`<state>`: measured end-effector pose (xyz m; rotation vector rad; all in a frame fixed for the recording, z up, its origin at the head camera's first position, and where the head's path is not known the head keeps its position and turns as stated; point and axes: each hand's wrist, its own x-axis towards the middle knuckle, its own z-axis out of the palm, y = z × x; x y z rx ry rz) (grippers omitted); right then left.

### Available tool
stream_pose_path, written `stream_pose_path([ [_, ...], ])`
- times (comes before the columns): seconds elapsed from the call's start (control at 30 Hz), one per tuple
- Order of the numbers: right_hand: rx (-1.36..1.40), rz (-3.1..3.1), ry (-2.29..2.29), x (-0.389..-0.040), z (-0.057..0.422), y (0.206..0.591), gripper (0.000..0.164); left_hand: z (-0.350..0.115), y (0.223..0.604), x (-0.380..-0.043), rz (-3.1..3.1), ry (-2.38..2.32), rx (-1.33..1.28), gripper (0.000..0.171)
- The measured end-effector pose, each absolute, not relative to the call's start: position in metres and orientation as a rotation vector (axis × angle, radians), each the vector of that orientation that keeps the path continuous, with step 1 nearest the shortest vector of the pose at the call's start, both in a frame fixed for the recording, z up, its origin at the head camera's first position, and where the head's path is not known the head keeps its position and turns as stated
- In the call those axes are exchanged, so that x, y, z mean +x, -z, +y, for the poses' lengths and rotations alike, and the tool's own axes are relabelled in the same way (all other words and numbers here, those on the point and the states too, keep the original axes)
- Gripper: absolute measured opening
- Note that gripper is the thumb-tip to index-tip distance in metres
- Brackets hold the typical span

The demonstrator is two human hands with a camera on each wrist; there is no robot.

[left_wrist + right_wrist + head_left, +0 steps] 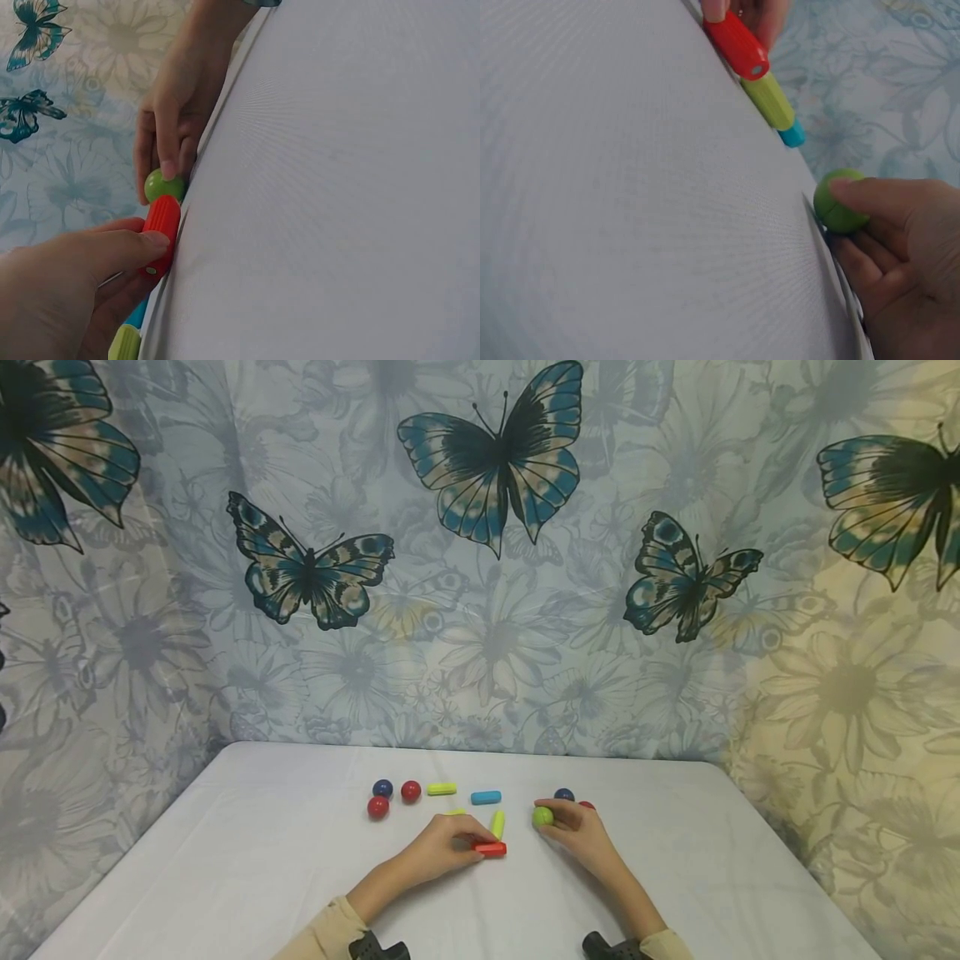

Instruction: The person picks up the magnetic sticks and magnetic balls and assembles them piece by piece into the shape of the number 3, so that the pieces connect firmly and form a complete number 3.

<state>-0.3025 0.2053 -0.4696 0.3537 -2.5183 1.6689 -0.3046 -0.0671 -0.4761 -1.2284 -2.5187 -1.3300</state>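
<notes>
My left hand [438,849] pinches a short red stick [492,850] between thumb and fingers, low over the table. Ribs run along the stick, and a small pale dot marks its end [757,70] in the right wrist view. In my right hand [588,837] a green ball [542,816] is held between thumb and fingertips, a little right of the stick. A yellow-green stick [498,824] lies just beyond the red one. Another yellow-green stick [455,812] is mostly hidden behind the left hand.
Farther back lie a blue stick [486,797] and a yellow-green stick [442,788]. At left sit two red balls [410,791] and a dark blue ball [382,788]. Behind the right hand, another dark blue ball [564,794] and a red ball [587,805] partly show. A white cloth covers the table [225,860].
</notes>
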Motion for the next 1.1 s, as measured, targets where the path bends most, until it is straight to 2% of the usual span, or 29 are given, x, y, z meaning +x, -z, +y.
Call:
stream_pose_path([
  [0.3, 0.36, -2.547, -1.665, -0.3049, 0.2049, 0.471, 0.037, -0.0673, 0.4769, -0.3044, -2.566, 1.364, -1.165, 0.028],
  [0.73, 0.654, -2.556, -1.783, -0.3036, 0.2073, 0.4674, 0.041, -0.0663, 0.4759, -0.3038, -2.61, 1.409, -1.116, 0.026],
  [1.1, 0.771, -2.604, -1.858, -0.303, 0.206, 0.4686, 0.042, -0.0669, 0.4776, -0.3039, -2.602, 1.403, -1.128, 0.027],
])
